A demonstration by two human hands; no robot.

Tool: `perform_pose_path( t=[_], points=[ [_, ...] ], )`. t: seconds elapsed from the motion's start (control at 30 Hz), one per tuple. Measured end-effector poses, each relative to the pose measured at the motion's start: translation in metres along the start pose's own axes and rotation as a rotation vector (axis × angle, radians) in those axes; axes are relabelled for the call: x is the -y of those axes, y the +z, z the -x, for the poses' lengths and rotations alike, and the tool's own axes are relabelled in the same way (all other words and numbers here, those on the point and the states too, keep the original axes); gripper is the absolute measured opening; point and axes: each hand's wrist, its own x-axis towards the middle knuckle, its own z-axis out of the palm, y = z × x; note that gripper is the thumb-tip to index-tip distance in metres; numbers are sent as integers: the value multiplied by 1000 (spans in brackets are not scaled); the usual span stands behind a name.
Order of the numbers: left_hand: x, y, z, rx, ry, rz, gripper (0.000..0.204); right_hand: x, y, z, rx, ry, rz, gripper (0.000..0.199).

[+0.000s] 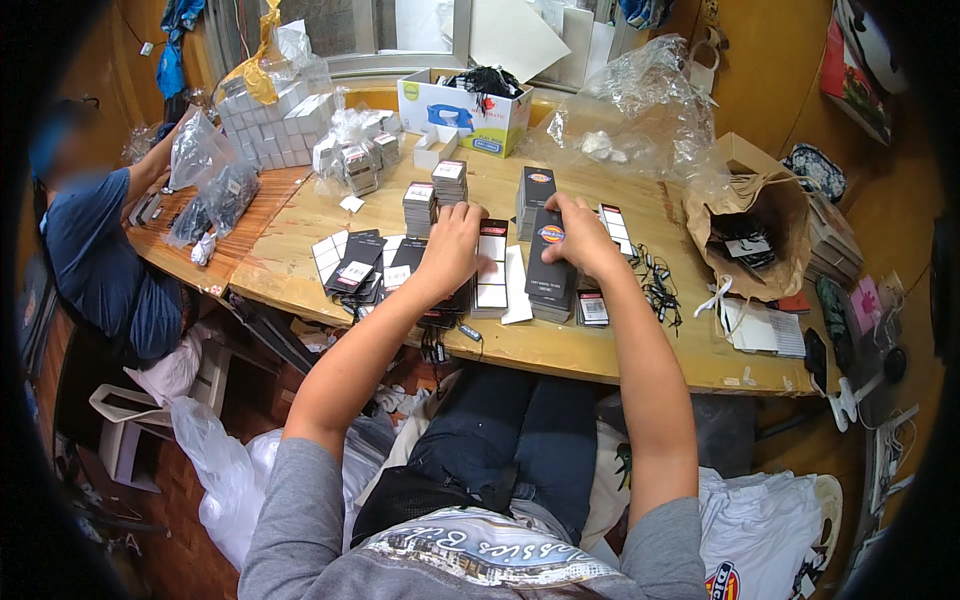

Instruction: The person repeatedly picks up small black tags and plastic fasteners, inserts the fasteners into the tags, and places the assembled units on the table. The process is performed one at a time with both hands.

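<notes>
Black card stacks (548, 285) sit near the desk's (560, 350) front edge, where my right hand (580, 238) grips one card (548, 250) atop them, my left hand (452, 248) curls over another stack, boxes (270, 125) at the far-left corner.

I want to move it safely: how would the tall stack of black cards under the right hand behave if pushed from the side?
The stack of black cards stands tall and narrow, so it would probably tip or shear. The cards look flat, stiff and smooth, so layers may slide. The right hand resting on top likely steadies it.
</notes>
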Motion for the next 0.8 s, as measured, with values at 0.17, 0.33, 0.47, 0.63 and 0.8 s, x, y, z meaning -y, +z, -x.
perform_pose_path(
  t=[0.17, 0.33, 0.47, 0.63, 0.8],
  points=[
    [-6, -10, -2, -178, -375, 953, 30, 19, -20, 16, 3, 48, -810, 33],
    [-55, -37, 16, 24, -359, 1365, 28, 21, -16, 53, -33, 23, -863, 31],
    [-77, -35, 33, 6, -424, 1302, 20, 10, -17, 79, -97, 174, -860, 25],
    [-90, -29, 55, 30, -420, 1378, 14, -56, -6, 91, -113, 354, -217, 28],
    [-99, -26, 74, 103, -487, 1373, 16, -61, 11, 90, -84, 372, -136, 35]
  ],
)
